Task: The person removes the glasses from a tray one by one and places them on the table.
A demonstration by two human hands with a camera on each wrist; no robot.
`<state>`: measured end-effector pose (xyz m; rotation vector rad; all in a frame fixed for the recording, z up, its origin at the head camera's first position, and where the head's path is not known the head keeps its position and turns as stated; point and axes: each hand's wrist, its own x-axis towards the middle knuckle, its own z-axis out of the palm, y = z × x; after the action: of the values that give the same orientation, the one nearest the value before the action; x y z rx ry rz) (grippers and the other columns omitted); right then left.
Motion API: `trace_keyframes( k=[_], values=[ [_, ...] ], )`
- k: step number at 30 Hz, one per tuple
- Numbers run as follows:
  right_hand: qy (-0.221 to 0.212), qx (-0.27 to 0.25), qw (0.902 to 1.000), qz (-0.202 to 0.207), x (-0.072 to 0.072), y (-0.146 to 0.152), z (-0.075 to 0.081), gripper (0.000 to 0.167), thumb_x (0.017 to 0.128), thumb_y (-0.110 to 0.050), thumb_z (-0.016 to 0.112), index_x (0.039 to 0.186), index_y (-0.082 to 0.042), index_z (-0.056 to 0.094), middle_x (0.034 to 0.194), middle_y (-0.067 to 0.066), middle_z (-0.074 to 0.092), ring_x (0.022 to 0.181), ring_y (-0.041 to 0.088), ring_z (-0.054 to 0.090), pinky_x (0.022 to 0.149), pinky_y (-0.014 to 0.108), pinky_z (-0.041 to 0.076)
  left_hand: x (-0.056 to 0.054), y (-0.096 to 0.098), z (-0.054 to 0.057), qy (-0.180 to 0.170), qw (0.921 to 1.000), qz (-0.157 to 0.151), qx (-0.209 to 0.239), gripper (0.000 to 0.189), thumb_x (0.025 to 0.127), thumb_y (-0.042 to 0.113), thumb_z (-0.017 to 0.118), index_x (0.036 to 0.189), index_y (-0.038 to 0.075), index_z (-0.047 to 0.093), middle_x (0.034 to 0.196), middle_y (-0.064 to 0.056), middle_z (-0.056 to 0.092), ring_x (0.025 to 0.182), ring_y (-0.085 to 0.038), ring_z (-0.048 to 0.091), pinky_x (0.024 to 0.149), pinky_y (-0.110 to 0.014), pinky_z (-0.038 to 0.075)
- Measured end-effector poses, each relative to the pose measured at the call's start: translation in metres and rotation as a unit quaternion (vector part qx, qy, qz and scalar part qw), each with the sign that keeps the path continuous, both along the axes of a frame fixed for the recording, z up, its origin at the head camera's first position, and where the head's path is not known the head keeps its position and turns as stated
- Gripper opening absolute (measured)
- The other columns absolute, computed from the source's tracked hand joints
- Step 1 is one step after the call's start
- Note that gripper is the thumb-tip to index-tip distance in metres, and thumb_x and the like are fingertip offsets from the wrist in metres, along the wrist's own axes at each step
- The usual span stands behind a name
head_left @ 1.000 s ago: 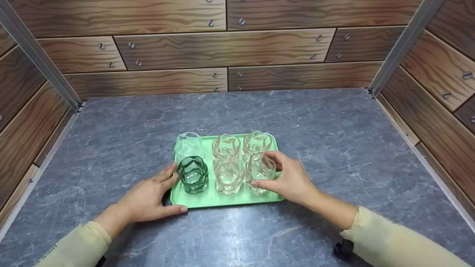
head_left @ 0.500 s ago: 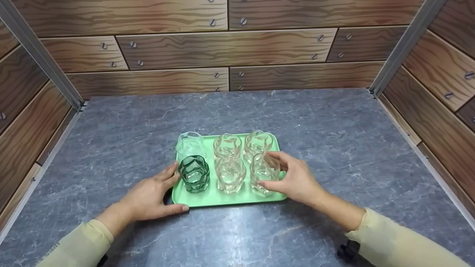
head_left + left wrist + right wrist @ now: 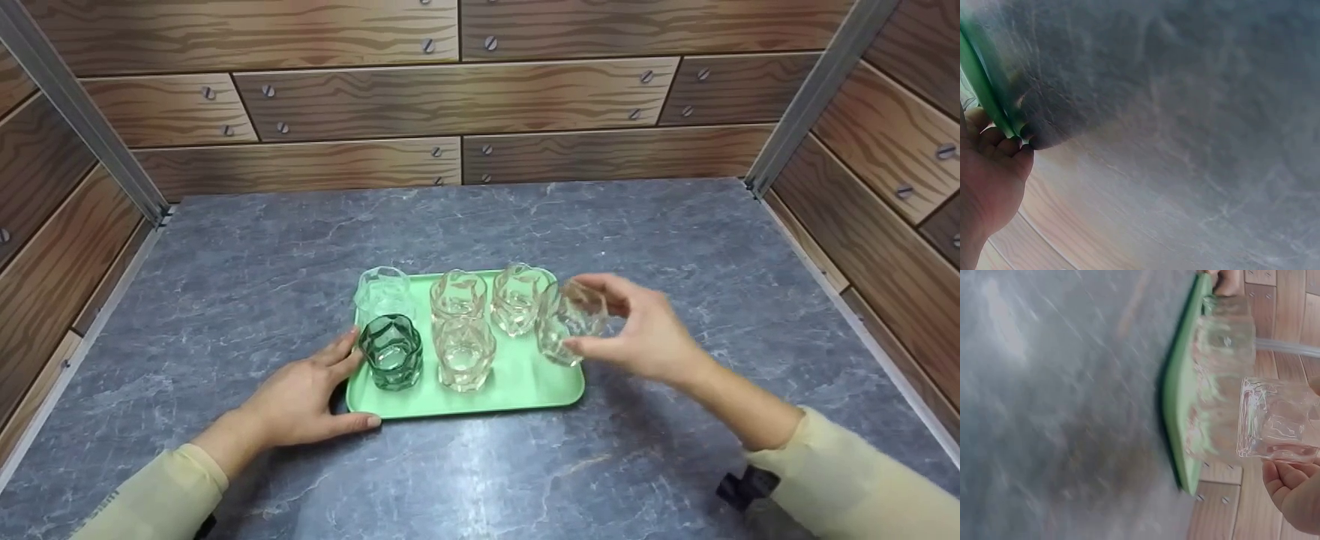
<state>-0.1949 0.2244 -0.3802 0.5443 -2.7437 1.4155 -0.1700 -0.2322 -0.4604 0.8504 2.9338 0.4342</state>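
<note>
In the head view a light green tray [image 3: 517, 390] lies on the table. My left hand [image 3: 300, 401] holds its near left corner, with fingers along the left side and thumb at the front edge; the left wrist view shows bent fingers [image 3: 1005, 143] at the rim. My right hand [image 3: 649, 330] grips a clear drinking glass [image 3: 570, 322], tilted and raised above the tray's right side; the right wrist view shows this glass [image 3: 1278, 419] apart from the tray. Still on the tray stand a dark green glass [image 3: 391, 352] and several clear glasses [image 3: 465, 356].
The grey marbled tabletop [image 3: 262, 247] surrounds the tray. Wood-patterned walls [image 3: 450, 97] with metal corner posts [image 3: 795, 97] enclose the back and sides.
The right hand has lifted the clear glass off the tray's near right spot and moved it up and to the right. The left hand and tray have stayed put.
</note>
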Motion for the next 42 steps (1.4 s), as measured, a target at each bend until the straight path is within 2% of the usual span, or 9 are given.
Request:
trace_keyframes(
  k=[8, 14, 21, 27, 32, 36, 42],
  values=[
    [0.012, -0.031, 0.9994, 0.004, -0.022, 0.024, 0.025, 0.078, 0.079, -0.014, 0.095, 0.146, -0.003, 0.058, 0.135, 0.009, 0.069, 0.117, 0.026, 0.068, 0.097, 0.023, 0.057, 0.0, 0.0, 0.0, -0.002, 1.0, 0.003, -0.007, 0.111, 0.088, 0.084, 0.06, 0.159, 0.0, 0.044, 0.171, -0.023, 0.024, 0.147, -0.048, 0.042, 0.111, -0.062, 0.047],
    [0.007, -0.049, 0.9987, 0.007, -0.046, 0.036, 0.036, 0.075, 0.083, -0.008, 0.09, 0.149, -0.001, 0.054, 0.14, 0.013, 0.067, 0.124, 0.029, 0.065, 0.096, 0.022, 0.057, 0.0, 0.001, 0.0, -0.001, 1.0, 0.003, -0.006, 0.111, 0.088, 0.084, 0.06, 0.159, 0.0, 0.045, 0.171, -0.023, 0.024, 0.147, -0.048, 0.042, 0.111, -0.062, 0.047],
    [-0.005, -0.058, 0.9983, 0.006, -0.08, 0.041, 0.041, 0.074, 0.086, -0.005, 0.086, 0.152, 0.0, 0.051, 0.144, 0.017, 0.064, 0.128, 0.032, 0.062, 0.098, 0.021, 0.056, 0.0, 0.0, -0.002, 0.005, 1.0, 0.003, 0.001, 0.109, 0.088, 0.083, 0.061, 0.158, 0.0, 0.047, 0.171, -0.023, 0.026, 0.145, -0.049, 0.044, 0.109, -0.062, 0.049],
    [-0.011, -0.056, 0.9983, 0.004, -0.109, 0.043, 0.038, 0.074, 0.088, -0.005, 0.083, 0.153, 0.002, 0.049, 0.144, 0.02, 0.063, 0.128, 0.034, 0.062, 0.096, 0.02, 0.056, -0.001, 0.001, -0.002, 0.018, 0.9998, -0.001, 0.005, 0.108, 0.088, 0.082, 0.062, 0.156, -0.001, 0.049, 0.169, -0.024, 0.029, 0.146, -0.047, 0.044, 0.109, -0.062, 0.049],
    [-0.021, -0.072, 0.9972, -0.004, -0.131, 0.042, 0.03, 0.072, 0.089, -0.004, 0.082, 0.153, 0.003, 0.048, 0.144, 0.022, 0.062, 0.126, 0.031, 0.062, 0.092, 0.02, 0.057, 0.0, 0.0, -0.001, 0.011, 0.9999, 0.001, 0.001, 0.109, 0.088, 0.083, 0.061, 0.158, 0.0, 0.047, 0.17, -0.023, 0.027, 0.147, -0.047, 0.043, 0.11, -0.062, 0.049],
    [-0.033, -0.09, 0.9954, -0.008, -0.145, 0.042, 0.022, 0.072, 0.09, -0.002, 0.08, 0.154, 0.004, 0.048, 0.146, 0.024, 0.061, 0.13, 0.033, 0.06, 0.091, 0.018, 0.056, 0.0, 0.001, -0.001, 0.006, 1.0, 0.003, -0.001, 0.11, 0.089, 0.083, 0.06, 0.159, 0.0, 0.045, 0.171, -0.022, 0.025, 0.147, -0.046, 0.043, 0.11, -0.061, 0.048],
    [-0.053, -0.082, 0.9951, -0.016, -0.16, 0.042, 0.004, 0.074, 0.092, -0.004, 0.08, 0.156, 0.005, 0.044, 0.149, 0.025, 0.058, 0.135, 0.036, 0.056, 0.096, 0.019, 0.053, 0.0, 0.0, -0.001, 0.006, 1.0, 0.004, -0.002, 0.11, 0.088, 0.084, 0.06, 0.159, 0.001, 0.045, 0.171, -0.021, 0.025, 0.147, -0.047, 0.043, 0.11, -0.061, 0.048]
  ],
)
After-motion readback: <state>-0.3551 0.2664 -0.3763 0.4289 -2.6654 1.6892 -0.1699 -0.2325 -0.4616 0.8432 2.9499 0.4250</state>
